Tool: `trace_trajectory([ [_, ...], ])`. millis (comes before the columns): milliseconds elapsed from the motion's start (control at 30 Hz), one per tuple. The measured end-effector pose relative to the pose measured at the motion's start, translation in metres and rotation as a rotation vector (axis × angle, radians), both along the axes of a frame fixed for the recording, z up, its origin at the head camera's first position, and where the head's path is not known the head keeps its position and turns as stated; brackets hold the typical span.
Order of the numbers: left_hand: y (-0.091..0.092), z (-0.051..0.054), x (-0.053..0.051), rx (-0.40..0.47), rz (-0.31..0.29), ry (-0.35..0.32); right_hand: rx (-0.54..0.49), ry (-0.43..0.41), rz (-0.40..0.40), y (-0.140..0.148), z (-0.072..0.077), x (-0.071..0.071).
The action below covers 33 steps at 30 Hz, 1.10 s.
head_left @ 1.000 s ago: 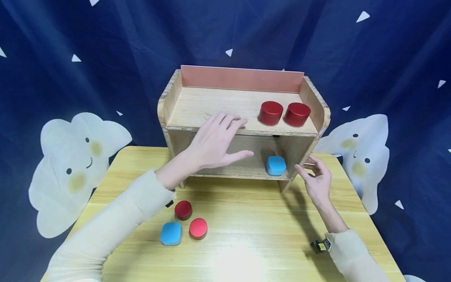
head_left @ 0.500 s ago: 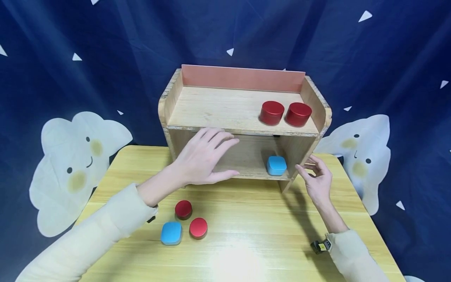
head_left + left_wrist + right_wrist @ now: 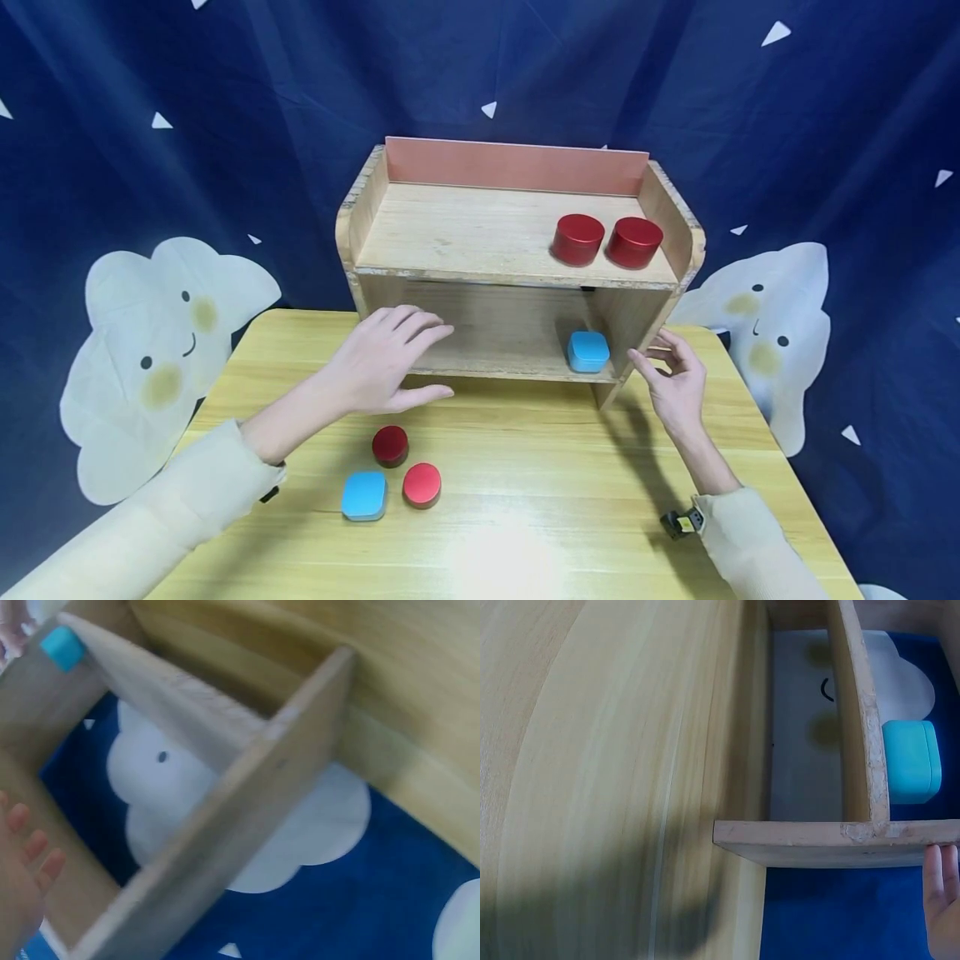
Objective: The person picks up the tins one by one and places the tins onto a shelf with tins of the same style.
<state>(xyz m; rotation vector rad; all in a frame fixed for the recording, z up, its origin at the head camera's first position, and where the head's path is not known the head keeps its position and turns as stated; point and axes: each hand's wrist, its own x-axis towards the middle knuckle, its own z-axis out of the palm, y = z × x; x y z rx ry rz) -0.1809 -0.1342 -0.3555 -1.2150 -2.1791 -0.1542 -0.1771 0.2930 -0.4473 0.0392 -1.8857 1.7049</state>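
My left hand (image 3: 386,358) hovers in front of the left part of a small two-tier wooden shelf (image 3: 487,275), its fingers spread and holding nothing. The left wrist view shows its fingertips (image 3: 36,844) at the left edge, somewhat blurred. At the shelf's right side panel, my right hand (image 3: 675,383) touches the outer face with relaxed fingers (image 3: 934,881). Two round red tins (image 3: 577,240) stand on the top board near the right end. A blue rounded-square tin (image 3: 588,352) sits on the lower board, at the right.
On the table (image 3: 525,467), left of the middle, lie a dark red round tin (image 3: 391,446), a brighter red round tin (image 3: 422,485) and another blue rounded-square tin (image 3: 364,496). A dark blue curtain (image 3: 480,67) with cloud shapes hangs behind the shelf.
My left hand has drawn back from the top board, moving left and down towards the front. My right hand and the tins have stayed in place.
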Motion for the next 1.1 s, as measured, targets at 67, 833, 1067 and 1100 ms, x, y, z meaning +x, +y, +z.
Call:
trace_trajectory([
  [67,-0.008,-0.008,0.0,0.001,0.003,-0.011,-0.002,0.003,0.002,0.0,0.0,0.0],
  [833,-0.066,-0.089,0.02,-0.133,0.163,-0.317,-0.027,0.013,0.014,0.0,0.001,0.0],
  [1067,-0.078,-0.113,0.03,-0.111,0.188,-0.348,-0.025,0.006,0.017,0.001,-0.003,-0.002],
  [1100,-0.08,-0.116,0.032,-0.106,0.19,-0.348,-0.025,0.006,0.016,0.001,-0.003,-0.002],
])
